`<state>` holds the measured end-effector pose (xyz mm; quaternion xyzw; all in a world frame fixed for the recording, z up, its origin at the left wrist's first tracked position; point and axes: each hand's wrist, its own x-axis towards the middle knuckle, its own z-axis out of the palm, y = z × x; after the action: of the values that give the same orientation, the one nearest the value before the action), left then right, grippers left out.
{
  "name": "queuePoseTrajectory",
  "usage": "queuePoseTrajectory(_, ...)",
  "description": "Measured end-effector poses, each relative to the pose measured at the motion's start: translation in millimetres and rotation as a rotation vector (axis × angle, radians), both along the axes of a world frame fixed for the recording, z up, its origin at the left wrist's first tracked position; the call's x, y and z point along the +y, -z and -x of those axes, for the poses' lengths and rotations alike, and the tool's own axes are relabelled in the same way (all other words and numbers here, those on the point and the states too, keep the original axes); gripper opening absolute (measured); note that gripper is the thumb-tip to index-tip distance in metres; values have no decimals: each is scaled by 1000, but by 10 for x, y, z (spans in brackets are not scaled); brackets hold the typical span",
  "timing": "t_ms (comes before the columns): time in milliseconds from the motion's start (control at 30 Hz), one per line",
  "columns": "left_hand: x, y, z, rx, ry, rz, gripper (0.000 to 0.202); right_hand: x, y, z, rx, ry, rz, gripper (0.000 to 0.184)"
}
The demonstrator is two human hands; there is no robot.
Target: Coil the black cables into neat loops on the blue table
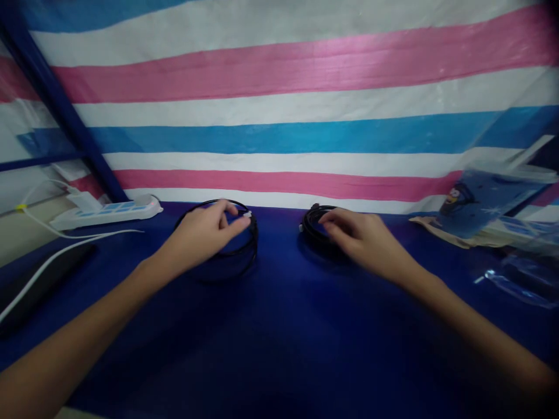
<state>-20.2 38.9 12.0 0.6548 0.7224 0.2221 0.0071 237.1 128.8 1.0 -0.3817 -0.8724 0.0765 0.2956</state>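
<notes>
Left hand pinches wide cable loop; right hand covers tight coil, grip unclear.

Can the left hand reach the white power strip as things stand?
Probably yes: the left hand rests on the loose cable coil, and the power strip lies to its left with only bare tabletop between.

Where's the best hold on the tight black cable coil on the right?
Come from above and pinch across the bundle at the left rim of the cable coil: it lies flat on the table and is wound tight, so one grip should gather every loop.
</notes>
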Motion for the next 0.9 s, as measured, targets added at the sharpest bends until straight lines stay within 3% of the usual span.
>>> queuePoseTrajectory(67,-101,230,122,123,68,131,66,-101,52,227,-66,-121,104,20)
queuePoseTrajectory(133,-152,447,105,271,123,165,71,-175,110,453,-108,-170,214,19)
queuePoseTrajectory(200,-181,579,0,358,122,153,54,-234,165,641,-95,-167,345,14)
queuePoseTrajectory(300,-218,609,-183,343,113,179,30,-293,234,797,-46,-147,522,11)
queuePoseTrajectory(433,-277,541,-358,44,76,114,24,-323,280,809,75,-152,764,43)
queuePoseTrajectory(500,-305,505,-457,-239,82,47,21,-338,260,786,331,-240,963,54)
queuePoseTrajectory(567,-327,456,-568,-502,183,6,18,-366,199,768,619,-393,1109,50)
queuePoseTrajectory(700,-330,297,-712,-761,386,-100,21,-429,-7,728,867,-541,1039,29)
queuePoseTrajectory(800,-285,199,-725,-838,401,-183,22,-422,-146,646,902,-578,843,20)
queuePoseTrajectory(900,-217,161,-727,-820,378,-218,21,-359,-207,532,784,-603,667,19)
